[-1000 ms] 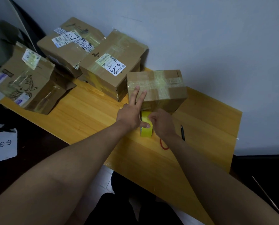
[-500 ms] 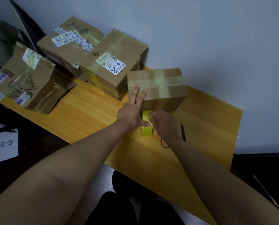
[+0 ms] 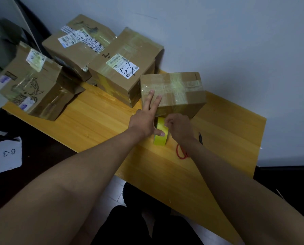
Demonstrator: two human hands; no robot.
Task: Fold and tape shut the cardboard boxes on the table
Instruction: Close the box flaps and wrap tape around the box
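Note:
A small cardboard box (image 3: 183, 96), crossed with clear tape, sits on the wooden table (image 3: 94, 121) near the wall. My left hand (image 3: 144, 119) presses two straight fingers on the box's near top edge, and its thumb lies across a yellow tape roll (image 3: 161, 138). The roll stands on edge just in front of the box. My right hand (image 3: 179, 128) has its fingers curled at the top of the roll and pinches it; the fingertips are hidden behind the hand.
Three larger taped boxes stand at the back left: a labelled one (image 3: 124, 68), one behind it (image 3: 77, 46), and one with a drawing (image 3: 34, 85). A black pen (image 3: 200, 137) and a red loop (image 3: 180, 152) lie right of my right wrist.
My right hand has crept slightly up the roll toward the box. My left hand keeps its place on the box and the roll.

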